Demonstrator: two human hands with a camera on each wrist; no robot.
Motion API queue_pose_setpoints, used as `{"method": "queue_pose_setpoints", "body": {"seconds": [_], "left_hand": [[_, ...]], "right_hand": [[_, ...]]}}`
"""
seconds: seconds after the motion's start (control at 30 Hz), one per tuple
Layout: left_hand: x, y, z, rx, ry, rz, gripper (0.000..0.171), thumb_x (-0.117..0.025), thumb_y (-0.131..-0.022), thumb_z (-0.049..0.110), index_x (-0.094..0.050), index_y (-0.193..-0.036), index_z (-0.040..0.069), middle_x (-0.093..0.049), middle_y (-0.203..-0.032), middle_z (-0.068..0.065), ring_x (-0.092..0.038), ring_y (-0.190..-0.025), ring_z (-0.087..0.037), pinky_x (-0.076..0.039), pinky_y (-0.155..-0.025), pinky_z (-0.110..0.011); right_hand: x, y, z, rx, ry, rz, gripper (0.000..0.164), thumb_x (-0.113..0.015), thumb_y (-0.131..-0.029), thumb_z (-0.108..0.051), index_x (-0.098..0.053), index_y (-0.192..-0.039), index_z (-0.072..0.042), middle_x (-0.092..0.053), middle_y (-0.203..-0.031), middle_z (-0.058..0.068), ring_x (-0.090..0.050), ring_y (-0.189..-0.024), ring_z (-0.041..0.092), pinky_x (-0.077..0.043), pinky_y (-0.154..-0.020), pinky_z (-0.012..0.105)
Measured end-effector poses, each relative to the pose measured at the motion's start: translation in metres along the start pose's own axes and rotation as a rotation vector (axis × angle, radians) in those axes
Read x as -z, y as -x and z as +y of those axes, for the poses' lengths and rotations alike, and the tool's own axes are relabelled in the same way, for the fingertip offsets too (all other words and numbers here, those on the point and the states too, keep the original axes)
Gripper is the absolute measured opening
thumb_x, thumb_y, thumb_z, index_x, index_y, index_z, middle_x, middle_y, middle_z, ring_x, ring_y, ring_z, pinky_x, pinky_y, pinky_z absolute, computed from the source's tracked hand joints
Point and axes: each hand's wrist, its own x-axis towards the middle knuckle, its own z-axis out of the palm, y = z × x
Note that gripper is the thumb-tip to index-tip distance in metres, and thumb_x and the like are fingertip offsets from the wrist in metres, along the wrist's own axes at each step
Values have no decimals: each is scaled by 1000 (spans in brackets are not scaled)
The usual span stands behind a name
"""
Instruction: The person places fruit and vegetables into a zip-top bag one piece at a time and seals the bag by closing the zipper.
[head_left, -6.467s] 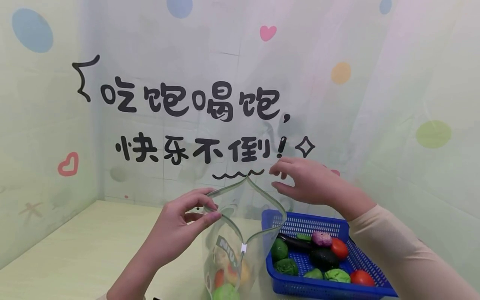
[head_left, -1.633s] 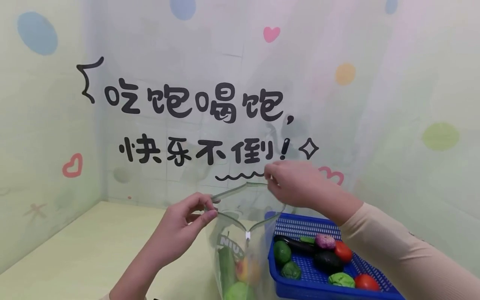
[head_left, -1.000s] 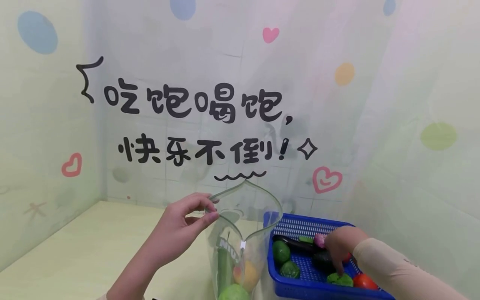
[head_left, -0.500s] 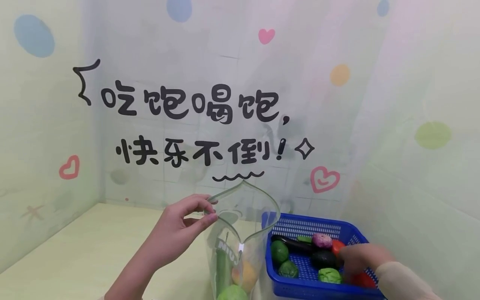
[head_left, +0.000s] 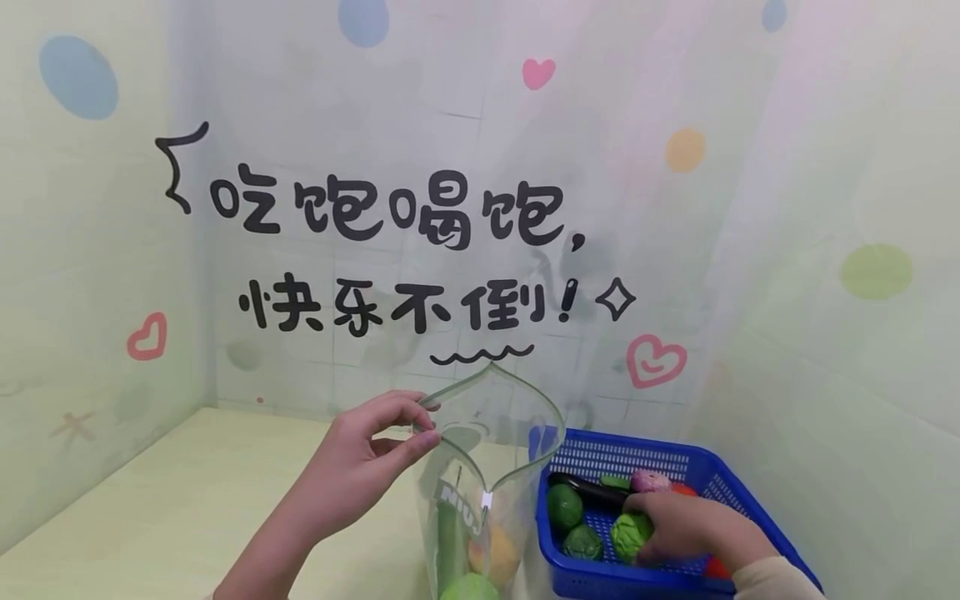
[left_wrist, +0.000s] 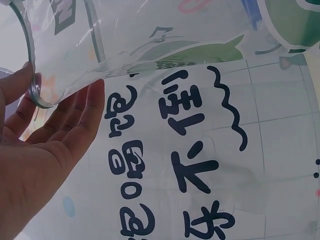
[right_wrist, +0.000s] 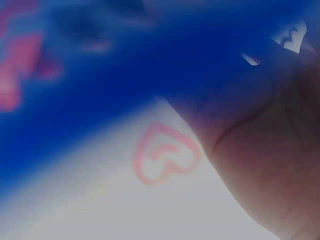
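My left hand [head_left: 360, 458] pinches the rim of a clear zip bag [head_left: 525, 467] between thumb and fingers, and the bag's mouth gapes. In the left wrist view the bag's edge [left_wrist: 33, 92] lies between thumb and fingers. Inside the bag are a cucumber [head_left: 447, 537], a yellow-orange fruit [head_left: 497, 557] and a round green item [head_left: 468, 587]. Over the blue basket [head_left: 558, 567], my right hand [head_left: 690, 527] grips a small green cabbage [head_left: 628, 535] with thumb and fingers at its right side. The right wrist view is blurred and hides the fingertips.
Also in the basket are a dark eggplant [head_left: 588, 489], an avocado-like green item [head_left: 564, 506], a dark green round vegetable [head_left: 582, 542], a purple-pink vegetable [head_left: 650, 481] and red tomatoes [head_left: 717, 568]. Behind the pale table [head_left: 225, 492] hangs a printed curtain [head_left: 420, 100].
A cucumber has come into the bag. A light green item has left the basket. My right hand went from the bag's mouth down to the basket and shifted the cabbage left. My left hand stayed.
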Motion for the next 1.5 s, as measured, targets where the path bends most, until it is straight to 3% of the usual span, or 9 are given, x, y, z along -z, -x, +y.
{"method": "queue_pose_setpoints", "body": {"seconds": [0.13,0.3,0.4,0.53,0.7,0.83,1.03,1.23,1.5], "left_hand": [[-1,1,0,-3,-1,0,7,-77,-100,22,-73,-97,17,-75,-119,-2,-58,-144,-33,-66,-90,-24],[-2,1,1,-3,1,-2,7,-77,-100,22,-72,-97,17,-75,-118,-1,-58,-143,-33,-66,-89,-25],[-2,1,1,-7,-1,-2,7,-77,-99,21,-72,-97,17,-75,-116,-1,-58,-143,-33,-66,-89,-25],[-3,0,2,-11,0,-5,6,-77,-100,20,-72,-96,18,-75,-116,-1,-59,-142,-33,-67,-89,-26],[-2,1,4,-22,-12,0,6,-77,-100,21,-72,-96,20,-75,-118,2,-60,-142,-31,-67,-89,-27],[-2,3,4,-28,-20,7,8,-77,-100,19,-72,-95,22,-75,-117,3,-61,-140,-31,-67,-87,-28],[-4,1,4,-42,-13,-13,6,-77,-100,20,-72,-96,20,-75,-116,2,-60,-141,-32,-67,-87,-29],[-5,2,4,-52,-3,-19,7,-78,-99,17,-72,-96,19,-75,-118,-4,-60,-140,-34,-67,-87,-29],[-3,3,3,-63,-7,-26,6,-78,-98,17,-72,-97,17,-74,-124,-5,-62,-136,-33,-67,-88,-29]], "right_hand": [[23,16,-24,30,-47,140,68,-96,-78,-31,-66,-136,-12,-68,-116,3,-60,-100,22,-59,-87,48],[42,45,-52,156,-118,310,76,-92,-83,-33,-57,-147,-11,-66,-129,10,-60,-100,21,-59,-77,35],[45,63,-66,231,-164,464,75,-90,-86,-34,-55,-149,-12,-59,-138,13,-61,-100,19,-60,-74,27],[42,81,-83,333,-273,701,70,-88,-90,-27,-53,-149,-11,-58,-132,14,-66,-91,16,-63,-70,22],[39,88,-106,467,-319,923,72,-87,-90,-16,-52,-153,-12,-66,-128,13,-77,-93,10,-64,-74,17],[36,84,-122,517,-294,1068,71,-88,-88,-12,-56,-151,-15,-69,-135,10,-70,-106,3,-57,-86,6],[26,75,-141,569,-256,1183,78,-90,-83,-10,-55,-152,-16,-69,-136,5,-60,-107,5,-53,-84,10],[16,70,-161,645,-263,1199,72,-87,-86,-6,-58,-150,-20,-72,-136,1,-69,-114,13,-61,-92,20],[15,71,-160,693,-234,1242,51,-82,-89,0,-70,-135,-17,-79,-120,0,-74,-112,18,-52,-101,8]]}}
